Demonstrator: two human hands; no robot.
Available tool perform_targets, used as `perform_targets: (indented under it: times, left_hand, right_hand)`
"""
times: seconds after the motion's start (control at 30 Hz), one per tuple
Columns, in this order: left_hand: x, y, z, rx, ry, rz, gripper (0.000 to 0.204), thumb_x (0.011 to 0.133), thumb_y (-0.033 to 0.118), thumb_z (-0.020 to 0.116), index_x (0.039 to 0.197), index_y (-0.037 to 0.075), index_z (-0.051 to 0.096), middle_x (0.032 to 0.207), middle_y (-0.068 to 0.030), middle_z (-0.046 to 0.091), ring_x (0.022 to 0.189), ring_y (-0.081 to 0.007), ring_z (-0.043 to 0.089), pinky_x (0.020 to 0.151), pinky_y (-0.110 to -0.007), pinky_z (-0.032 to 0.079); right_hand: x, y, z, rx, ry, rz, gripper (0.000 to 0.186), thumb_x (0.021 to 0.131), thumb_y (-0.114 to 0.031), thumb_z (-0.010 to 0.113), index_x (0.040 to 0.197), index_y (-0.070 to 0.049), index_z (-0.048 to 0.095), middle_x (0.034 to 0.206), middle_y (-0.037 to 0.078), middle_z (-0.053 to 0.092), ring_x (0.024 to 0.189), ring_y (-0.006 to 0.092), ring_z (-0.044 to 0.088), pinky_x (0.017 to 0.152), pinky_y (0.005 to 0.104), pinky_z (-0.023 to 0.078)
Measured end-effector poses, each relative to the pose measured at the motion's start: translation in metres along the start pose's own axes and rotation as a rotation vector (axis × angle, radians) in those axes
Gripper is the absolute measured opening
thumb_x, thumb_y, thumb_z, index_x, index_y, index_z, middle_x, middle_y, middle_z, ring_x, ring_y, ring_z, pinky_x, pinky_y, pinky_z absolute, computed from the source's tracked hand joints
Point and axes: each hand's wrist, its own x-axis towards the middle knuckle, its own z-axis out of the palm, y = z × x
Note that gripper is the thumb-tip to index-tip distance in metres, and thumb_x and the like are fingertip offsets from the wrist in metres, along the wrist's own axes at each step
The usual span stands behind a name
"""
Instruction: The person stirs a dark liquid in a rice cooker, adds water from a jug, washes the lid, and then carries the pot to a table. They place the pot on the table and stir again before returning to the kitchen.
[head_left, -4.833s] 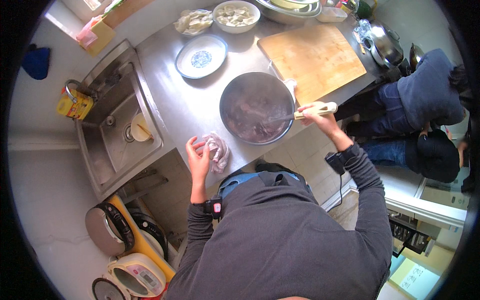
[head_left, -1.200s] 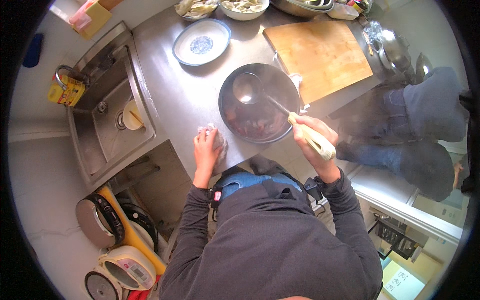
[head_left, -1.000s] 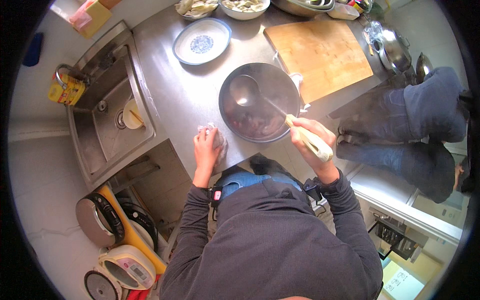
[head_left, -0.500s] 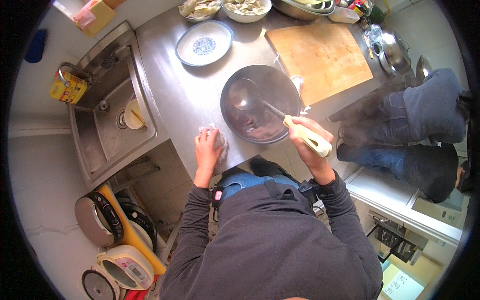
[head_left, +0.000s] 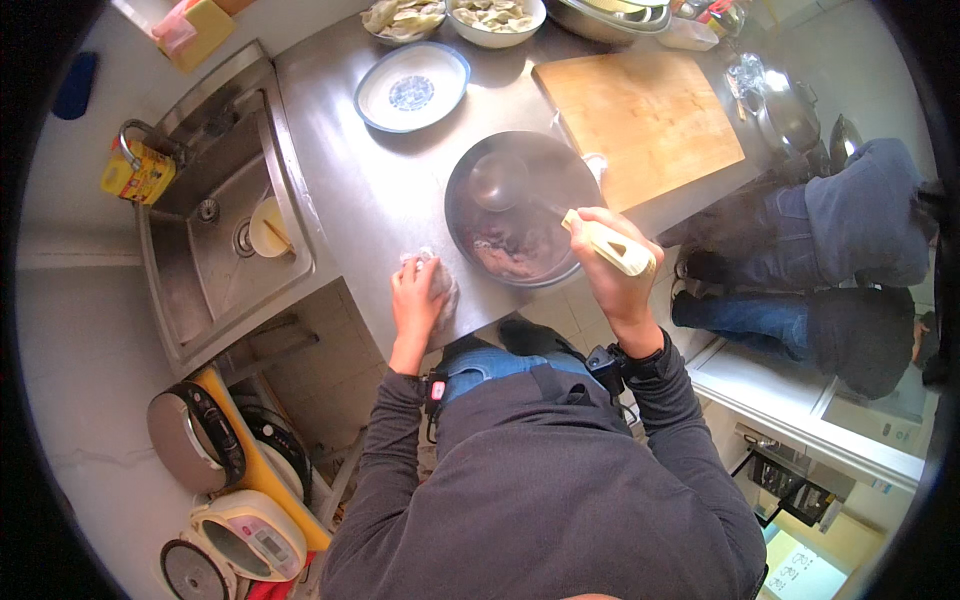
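My right hand [head_left: 610, 270] grips the pale handle [head_left: 628, 255] of a metal ladle, whose bowl [head_left: 497, 182] is inside a large dark pot [head_left: 458, 225]. Steam rises from the pot, and pinkish, dark contents [head_left: 505, 258] show in its lower part. To the left of the pot, my left hand [head_left: 415, 290] rests with fingers curled on a crumpled pale cloth [head_left: 445, 295] at the counter's front edge. The steel counter [head_left: 340, 180] carries a blue-rimmed plate [head_left: 385, 85] behind the pot and a wooden board [head_left: 640, 120] to its right.
Bowls of dumplings [head_left: 495, 18] and stacked basins [head_left: 605, 25] stand at the back. A sink [head_left: 180, 260] holding a white bowl [head_left: 268, 228] is at left, above appliances [head_left: 245, 530]. Two other people [head_left: 860, 210] are at right. A lidded steel pot [head_left: 785, 110] sits beyond the board.
Since the oldest frame my left hand has closed onto the cloth and the ladle bowl has come into view. Lately my right hand has shifted slightly up and left with the handle.
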Motion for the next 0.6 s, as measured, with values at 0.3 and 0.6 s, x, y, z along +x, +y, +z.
perform_targets:
  times: [0.3,0.6]
  left_hand:
    - [0.001,-0.004,-0.003,-0.009,0.0,0.049,0.063,0.056,0.009,0.075,0.115,0.018,0.054,0.12,-0.0106,0.047,0.102,-0.0339,0.045,0.087,-0.04,0.043]
    - [0.0,-0.009,-0.001,0.047,-0.045,0.078,0.066,0.056,0.011,0.076,0.117,0.018,0.052,0.122,-0.0125,0.046,0.102,-0.0352,0.045,0.086,-0.041,0.043]
  right_hand:
    - [-0.001,-0.005,0.006,0.049,0.011,0.013,0.013,0.071,-0.005,0.069,0.081,0.002,0.064,0.075,0.008,0.065,0.063,0.0106,0.061,0.058,0.0232,0.048]
    - [-0.011,0.015,-0.001,0.273,0.097,0.206,0.016,0.076,-0.004,0.066,0.089,0.003,0.064,0.084,0.009,0.065,0.068,0.0117,0.061,0.059,0.0225,0.049]
